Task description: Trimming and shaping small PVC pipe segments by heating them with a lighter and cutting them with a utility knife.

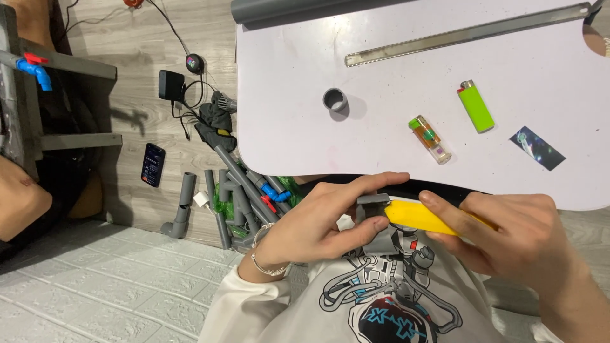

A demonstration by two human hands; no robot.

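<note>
My left hand (321, 219) grips a grey plastic pipe fitting (376, 223) between thumb and fingers, just below the near edge of the white table (298, 133). My right hand (515, 238) holds a yellow-handled tool (422, 218) whose tip rests against the fitting. Both hands are above my lap, over a white printed shirt. The tool's working end is hidden by the fitting and my fingers.
On the table lie a short grey pipe ring (335, 100), a green lighter (476, 106), an orange-green lighter (430, 139), a long metal saw blade (470, 33) and a small dark card (537, 147). Grey pipes (238, 197), a phone (153, 164) and a charger (171, 85) lie on the floor at left.
</note>
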